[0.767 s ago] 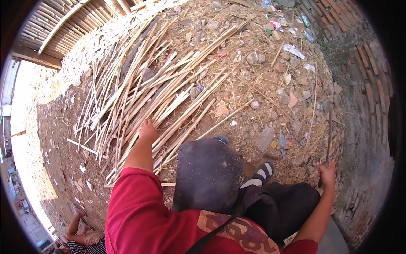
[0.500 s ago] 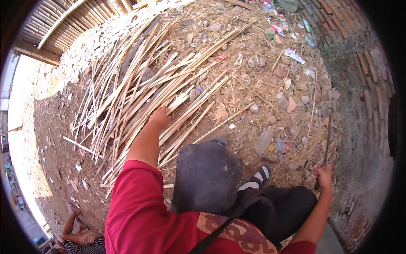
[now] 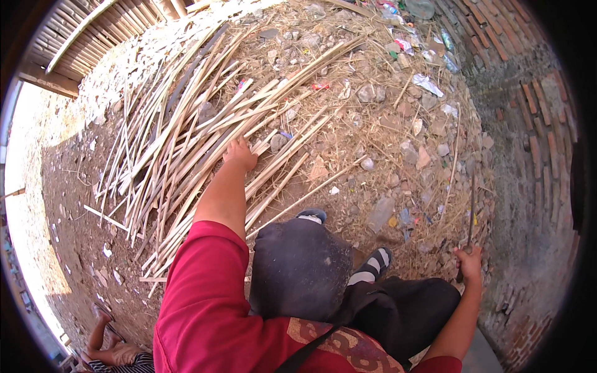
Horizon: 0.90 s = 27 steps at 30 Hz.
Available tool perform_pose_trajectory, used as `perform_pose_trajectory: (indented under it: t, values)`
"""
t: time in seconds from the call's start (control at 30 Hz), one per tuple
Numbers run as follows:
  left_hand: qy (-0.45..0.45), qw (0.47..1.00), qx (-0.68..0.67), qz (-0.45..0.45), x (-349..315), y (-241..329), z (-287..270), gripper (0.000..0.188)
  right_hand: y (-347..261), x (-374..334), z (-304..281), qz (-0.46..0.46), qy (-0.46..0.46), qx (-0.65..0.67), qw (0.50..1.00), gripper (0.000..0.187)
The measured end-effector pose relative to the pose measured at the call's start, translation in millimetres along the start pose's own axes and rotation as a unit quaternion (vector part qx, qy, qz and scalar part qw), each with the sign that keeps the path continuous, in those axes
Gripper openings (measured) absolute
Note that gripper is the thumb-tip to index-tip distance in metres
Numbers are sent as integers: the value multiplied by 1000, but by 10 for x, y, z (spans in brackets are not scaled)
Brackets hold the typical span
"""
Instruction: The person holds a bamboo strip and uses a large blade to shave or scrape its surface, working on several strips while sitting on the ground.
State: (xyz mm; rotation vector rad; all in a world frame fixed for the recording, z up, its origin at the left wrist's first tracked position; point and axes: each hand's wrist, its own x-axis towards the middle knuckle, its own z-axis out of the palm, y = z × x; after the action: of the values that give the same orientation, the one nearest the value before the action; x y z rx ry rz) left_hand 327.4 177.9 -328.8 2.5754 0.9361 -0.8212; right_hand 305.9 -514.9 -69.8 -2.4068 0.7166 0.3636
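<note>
My left hand reaches down into a loose pile of long, pale bamboo strips. Its fingers curl over some strips near the pile's middle; their tips are partly hidden. Out to the right, my right hand is wrapped round the lower end of a long, narrow, dark knife. Its blade points away from me, beside the brick wall, well apart from the strips. A dark, dusty pad or cloth covers my left knee.
A brick wall rises along the right. Stones, dry straw and crumpled litter cover the ground. A slatted bamboo structure stands at the far left. Another person sits at the lower left. My striped sandalled foot is close by.
My left hand has moved farther forward along the strips. The right hand still holds the knife in much the same place. The view has shifted slightly.
</note>
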Motion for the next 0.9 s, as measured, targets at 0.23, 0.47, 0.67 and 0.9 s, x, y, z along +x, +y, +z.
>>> perform_pose_trajectory:
  t: [0.23,0.47,0.67,0.9]
  values:
    - [46,999,6,-9,9,-169,232,73,-63,-6,12,15,0,-13,1000,25]
    - [111,993,39,20,-210,-696,552,34,-23,36,32,-2,3,-23,1000,23]
    - [145,987,10,63,-446,-1104,518,27,-108,-25,-12,-27,-36,-53,998,29]
    - [339,901,-134,236,-1222,-896,-228,20,64,49,-42,-34,-42,-3,999,57]
